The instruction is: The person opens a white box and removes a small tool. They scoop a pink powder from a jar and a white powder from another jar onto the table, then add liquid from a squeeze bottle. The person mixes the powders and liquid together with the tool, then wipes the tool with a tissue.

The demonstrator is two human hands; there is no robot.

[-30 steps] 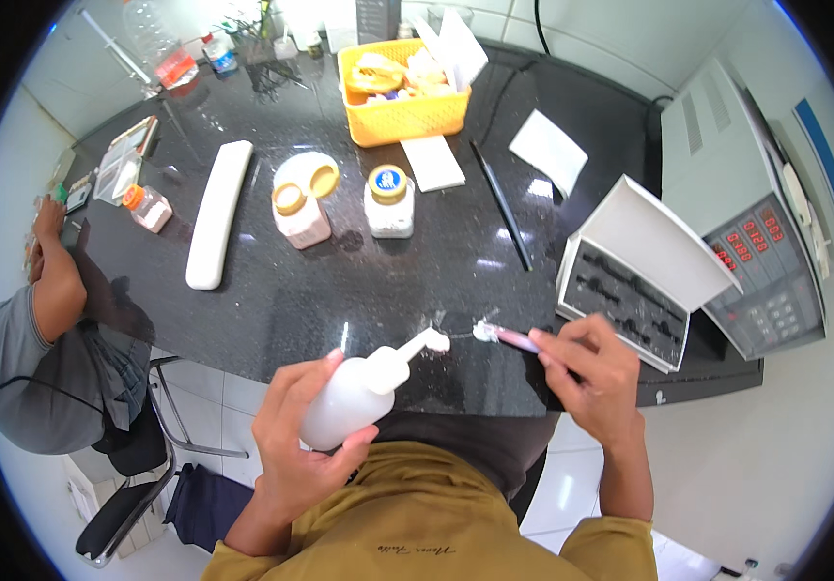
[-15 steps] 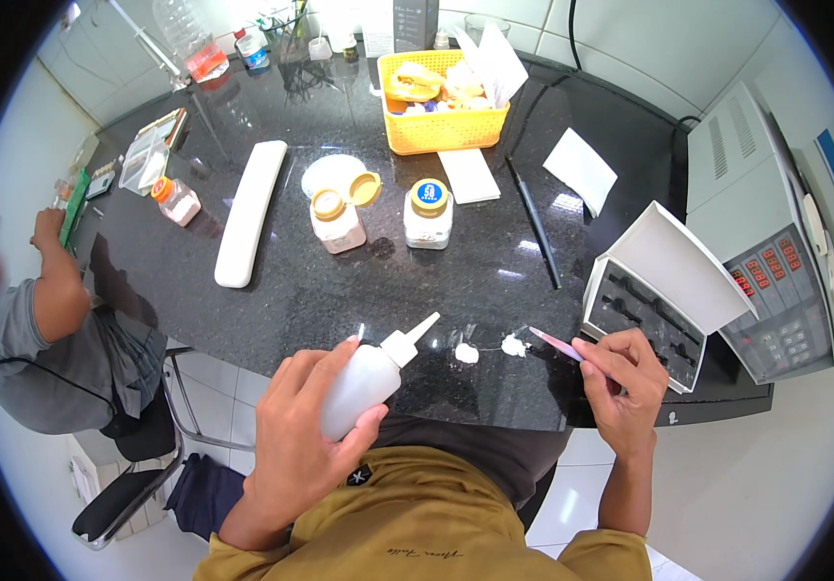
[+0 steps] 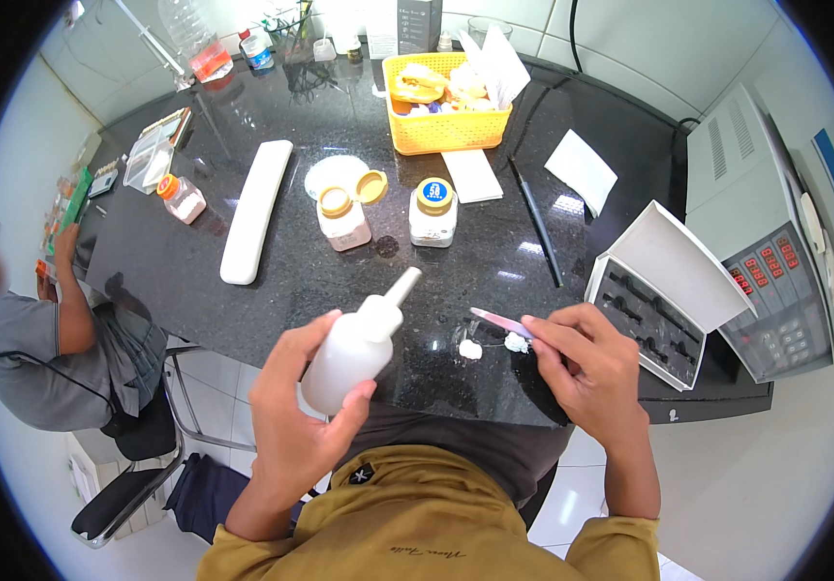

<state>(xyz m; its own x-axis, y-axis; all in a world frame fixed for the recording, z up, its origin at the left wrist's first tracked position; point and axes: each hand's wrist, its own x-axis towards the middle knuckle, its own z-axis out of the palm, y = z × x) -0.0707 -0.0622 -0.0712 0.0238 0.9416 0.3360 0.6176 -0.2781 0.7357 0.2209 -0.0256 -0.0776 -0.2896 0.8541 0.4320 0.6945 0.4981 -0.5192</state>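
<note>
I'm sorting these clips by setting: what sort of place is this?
Likely a small workshop or laboratory: a grey machine with red digital readouts, a nozzle bottle in the left hand, and small jars on a dark worktop.

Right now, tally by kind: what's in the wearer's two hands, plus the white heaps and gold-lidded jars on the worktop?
White squeeze bottle, in the left hand: 1
Pink tool, in the right hand: 1
White heaps: 2
Gold-lidded jars: 2
Total: 6
</note>
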